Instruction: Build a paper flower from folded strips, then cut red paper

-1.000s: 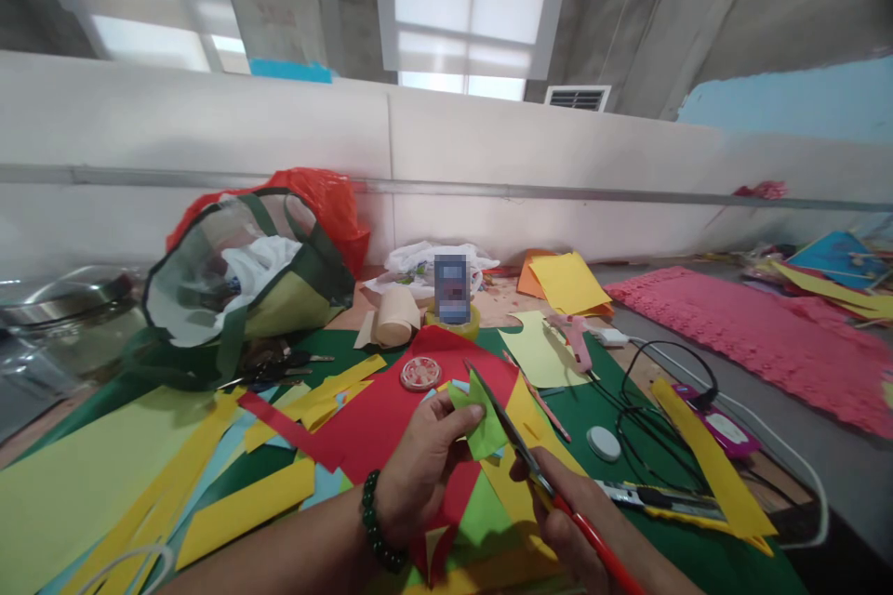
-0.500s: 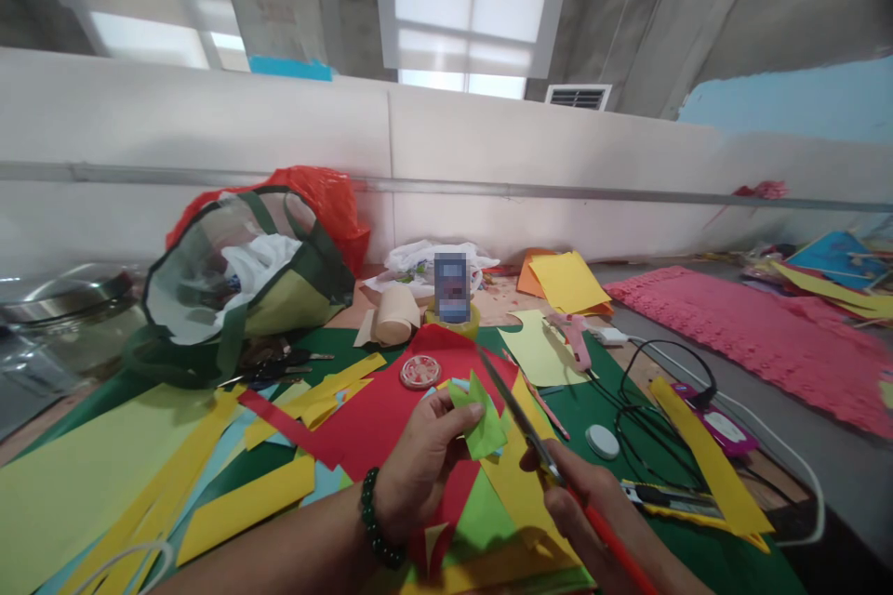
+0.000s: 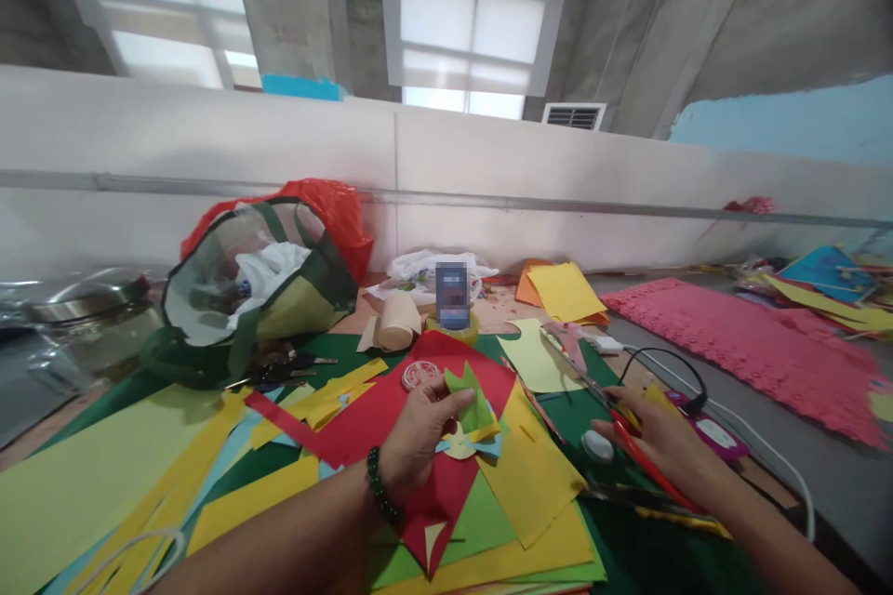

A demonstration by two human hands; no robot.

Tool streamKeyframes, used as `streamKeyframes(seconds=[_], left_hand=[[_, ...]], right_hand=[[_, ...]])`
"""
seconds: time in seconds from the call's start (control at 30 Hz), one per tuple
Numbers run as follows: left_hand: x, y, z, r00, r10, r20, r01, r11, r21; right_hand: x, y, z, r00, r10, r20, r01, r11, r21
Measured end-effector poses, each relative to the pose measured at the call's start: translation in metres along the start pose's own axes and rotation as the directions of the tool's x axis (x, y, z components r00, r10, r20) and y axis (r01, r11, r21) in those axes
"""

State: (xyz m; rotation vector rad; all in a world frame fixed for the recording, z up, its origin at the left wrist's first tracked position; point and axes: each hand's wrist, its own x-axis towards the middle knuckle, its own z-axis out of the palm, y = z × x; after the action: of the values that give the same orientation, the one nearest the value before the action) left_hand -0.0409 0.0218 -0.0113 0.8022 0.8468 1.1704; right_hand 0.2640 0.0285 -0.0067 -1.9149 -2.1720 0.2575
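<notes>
My left hand [image 3: 422,423], with a dark bead bracelet at the wrist, pinches a folded green paper piece [image 3: 475,407] with pointed tips. Just below it lie small yellow, light blue and pale paper bits on the red paper [image 3: 369,418]. Over on the right, my right hand [image 3: 659,437] is closed around red-handled scissors [image 3: 593,383], their blades pointing forward and left over a pink glue gun [image 3: 573,344]. A small round white lid [image 3: 598,446] sits beside that hand. Under the right wrist runs a yellow-edged cutter knife [image 3: 670,513], partly hidden.
A green and white bag [image 3: 307,297] stands at the back left by a glass jar [image 3: 98,316]. A phone [image 3: 452,297] leans upright in the middle, near a paper roll [image 3: 399,321]. Black cables, a purple power strip [image 3: 712,437] and pink fabric [image 3: 739,335] lie right.
My right hand has carried the scissors to the right, away from the green paper. My left hand still holds that piece, slightly higher. The view has tilted up a little.
</notes>
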Motion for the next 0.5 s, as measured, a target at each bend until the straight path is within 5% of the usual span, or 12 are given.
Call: streamKeyframes(seconds=[0.1, 0.37, 0.5], left_hand=[[-0.001, 0.001, 0.0, 1.0, 0.005, 0.026, -0.005, 1.0, 0.012], [0.002, 0.002, -0.004, 0.996, 0.067, 0.053, -0.073, 0.99, 0.119], [0.004, 0.003, -0.007, 0.997, 0.07, 0.042, -0.075, 0.988, 0.138]], right_hand=[[-0.012, 0.002, 0.0, 0.99, -0.126, -0.066, 0.132, 0.985, 0.109], [0.017, 0.03, -0.006, 0.999, 0.031, -0.029, -0.036, 0.979, -0.201], [0.027, 0.039, 0.003, 0.999, 0.021, -0.037, -0.027, 0.985, -0.171]])
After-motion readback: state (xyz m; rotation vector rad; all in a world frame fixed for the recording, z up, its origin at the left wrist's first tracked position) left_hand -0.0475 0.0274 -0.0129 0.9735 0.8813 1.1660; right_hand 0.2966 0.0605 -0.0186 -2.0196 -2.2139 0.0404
